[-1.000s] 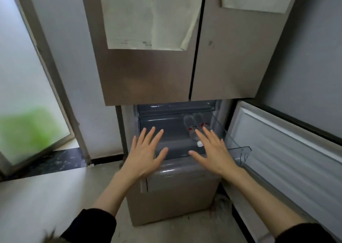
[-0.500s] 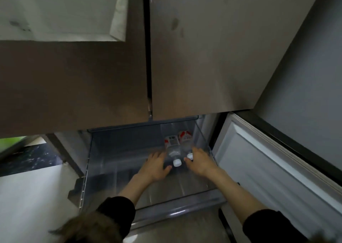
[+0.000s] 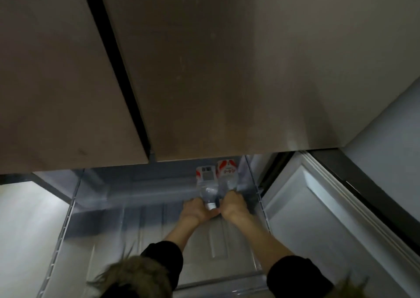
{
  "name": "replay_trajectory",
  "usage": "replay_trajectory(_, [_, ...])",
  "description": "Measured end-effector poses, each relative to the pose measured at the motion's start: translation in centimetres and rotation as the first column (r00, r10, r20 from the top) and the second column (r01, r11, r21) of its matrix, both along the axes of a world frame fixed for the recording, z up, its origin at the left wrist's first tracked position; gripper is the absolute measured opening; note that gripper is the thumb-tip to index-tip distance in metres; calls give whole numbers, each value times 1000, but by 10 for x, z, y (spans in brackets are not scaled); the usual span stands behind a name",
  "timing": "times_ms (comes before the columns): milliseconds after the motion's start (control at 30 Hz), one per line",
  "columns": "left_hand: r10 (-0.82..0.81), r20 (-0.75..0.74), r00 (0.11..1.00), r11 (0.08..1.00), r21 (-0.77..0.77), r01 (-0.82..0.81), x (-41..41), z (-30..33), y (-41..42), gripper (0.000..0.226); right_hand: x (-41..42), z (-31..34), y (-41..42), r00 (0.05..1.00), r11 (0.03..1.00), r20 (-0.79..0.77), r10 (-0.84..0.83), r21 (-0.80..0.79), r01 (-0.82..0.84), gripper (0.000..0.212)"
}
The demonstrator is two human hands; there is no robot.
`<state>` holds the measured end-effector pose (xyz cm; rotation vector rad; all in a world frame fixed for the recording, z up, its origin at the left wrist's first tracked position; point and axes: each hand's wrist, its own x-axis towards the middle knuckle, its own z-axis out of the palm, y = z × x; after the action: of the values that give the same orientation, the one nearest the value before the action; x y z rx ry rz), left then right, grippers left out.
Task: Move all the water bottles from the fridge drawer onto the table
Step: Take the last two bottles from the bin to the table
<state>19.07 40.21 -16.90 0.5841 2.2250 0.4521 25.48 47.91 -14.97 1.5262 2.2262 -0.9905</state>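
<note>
Both hands have closed in: left hand and right hand each grip a bottle neck.

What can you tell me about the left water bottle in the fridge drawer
The left water bottle is clear plastic with a red and white label and a white cap. It lies on its side in the clear fridge drawer, cap toward the person, beside a second bottle on its right. The left hand is at its neck; how firm the grip is cannot be told.
</note>
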Motion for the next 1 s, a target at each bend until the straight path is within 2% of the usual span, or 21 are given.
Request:
replay_trajectory(100, [72,27,997,997,31,-73,0,-7,2,49,1,-4,2,998,995,-14,-65,71,66,47])
replay_trajectory(267, [139,90,986,988,55,-144,-6,-9,-16,50,-2,-6,5,990,984,-5,-143,110,143,51])
replay_trajectory(367, [266,207,941,939,167,-302,-8,-4,-34,35,0,-6,-2,992,987,0,-126,102,126,52])
replay_trajectory(433, [335,212,918,893,238,-381,-10,3,-45,23,8,-2,-6,990,988,-26,-136,75,137,55])
replay_trajectory(500, [397,156,904,846,320,-426,-12,16,-53,21,18,7,-8,988,990,-77,-133,42,136,59])
replay_trajectory(600, [452,-7,892,801,444,-402,-16,46,-65,22,32,28,-16,977,991,-185,-109,53,121,59])
replay_trajectory(733, [504,-196,841,758,568,-321,-14,92,-86,27,43,68,-24,953,957,-302,11,278,77,49])
replay_trajectory(900, [496,-444,746,808,550,-209,-4,128,-138,27,44,124,-42,899,853,-399,181,519,58,39])
replay_trajectory(1000, [492,-498,714,809,565,-163,4,144,-174,26,50,151,-67,870,804,-392,298,595,-7,36])
